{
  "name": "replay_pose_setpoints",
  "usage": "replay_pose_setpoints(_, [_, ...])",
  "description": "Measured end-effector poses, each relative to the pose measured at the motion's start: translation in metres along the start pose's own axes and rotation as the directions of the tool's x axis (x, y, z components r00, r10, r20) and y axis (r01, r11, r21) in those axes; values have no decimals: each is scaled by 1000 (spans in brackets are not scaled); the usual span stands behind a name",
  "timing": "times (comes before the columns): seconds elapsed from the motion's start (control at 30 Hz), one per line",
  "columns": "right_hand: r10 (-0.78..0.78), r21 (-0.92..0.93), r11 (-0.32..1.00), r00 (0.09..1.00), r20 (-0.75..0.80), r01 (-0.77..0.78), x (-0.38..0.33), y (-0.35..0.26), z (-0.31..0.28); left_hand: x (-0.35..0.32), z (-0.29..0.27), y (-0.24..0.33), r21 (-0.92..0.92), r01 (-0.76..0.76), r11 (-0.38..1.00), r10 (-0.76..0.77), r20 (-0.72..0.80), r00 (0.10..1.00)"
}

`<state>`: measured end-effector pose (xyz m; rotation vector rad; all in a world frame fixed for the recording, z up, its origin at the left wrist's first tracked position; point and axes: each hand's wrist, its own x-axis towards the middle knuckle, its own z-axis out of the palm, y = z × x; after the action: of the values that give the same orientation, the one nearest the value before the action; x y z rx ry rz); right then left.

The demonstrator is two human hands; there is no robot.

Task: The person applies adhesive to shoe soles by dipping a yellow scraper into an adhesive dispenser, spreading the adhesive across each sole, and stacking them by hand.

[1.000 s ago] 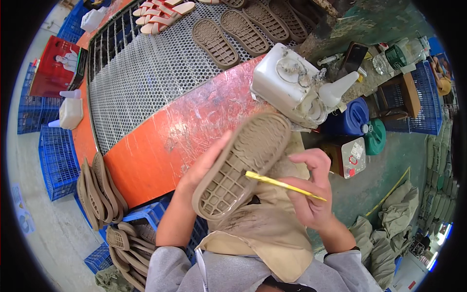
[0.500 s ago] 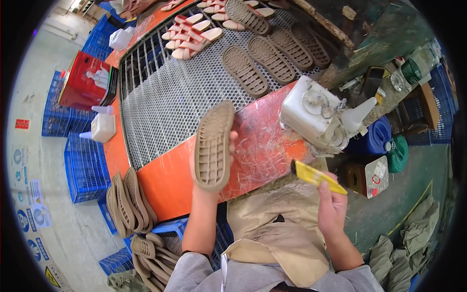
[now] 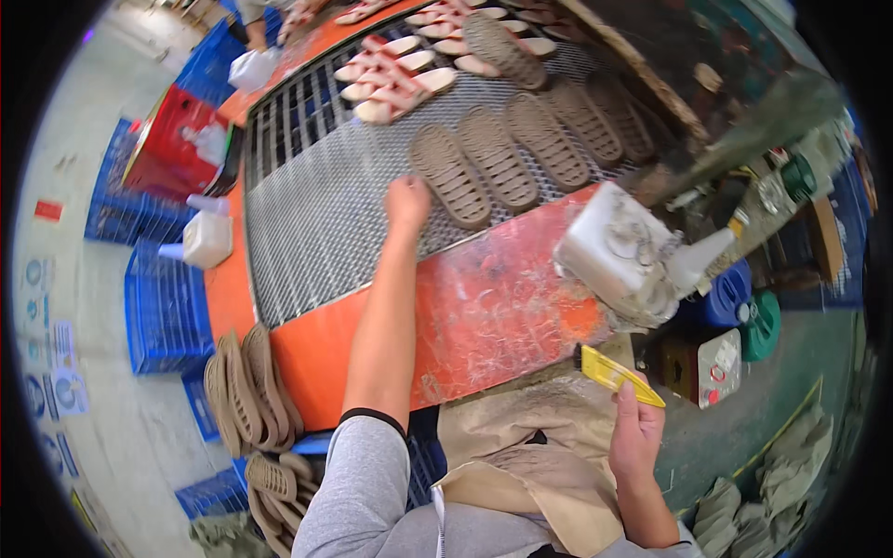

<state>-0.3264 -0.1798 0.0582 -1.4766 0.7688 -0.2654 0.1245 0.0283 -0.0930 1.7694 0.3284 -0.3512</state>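
Note:
Fingers curled in, my left hand (image 3: 408, 200) is at the left edge of a brown shoe sole (image 3: 451, 177) on the metal mesh (image 3: 321, 223). It looks closed with nothing visible in it; whether it touches the sole is unclear. More brown soles (image 3: 499, 156) lie in a row to the right, ribbed faces up. Near the table's front edge, my right hand (image 3: 637, 430) grips a flat yellow brush (image 3: 609, 369) between thumb and fingers. Its short dark bristles point up and left.
A glue-smeared white container (image 3: 614, 246) stands at the table's right. Red-strapped sandals (image 3: 395, 82) sit on the far mesh. Left are a white bottle (image 3: 206, 240), a red tin (image 3: 177, 144), blue crates (image 3: 166, 307) and stacked soles (image 3: 246, 391). Jugs (image 3: 761, 325) stand at lower right.
The sole that my left hand held up now lies on the mesh at the row's left end. My left arm has reached forward. The brush stays in my right hand, slightly lower.

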Motion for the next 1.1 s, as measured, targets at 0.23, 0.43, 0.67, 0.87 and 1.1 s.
replay_pose_setpoints(0.23, [54,98,994,997,-49,-49,3,13,7,-159,-142,15,843,-233,485,626,-148,766])
replay_pose_setpoints(0.43, [20,-16,1000,980,196,-17,1,15,5,-267,-327,12,838,537,94,514,-503,695])
replay_pose_setpoints(0.67, [-62,19,998,988,141,60,1,5,8,-311,-312,48,873,407,268,469,-487,737])
replay_pose_setpoints(0.87, [-287,-99,956,952,-108,277,35,-1,-32,-308,-181,61,696,-364,619,629,-160,761])
replay_pose_setpoints(1.1, [-533,-492,790,806,-257,366,85,-1,-74,-279,-58,-4,539,-480,692,235,461,856])
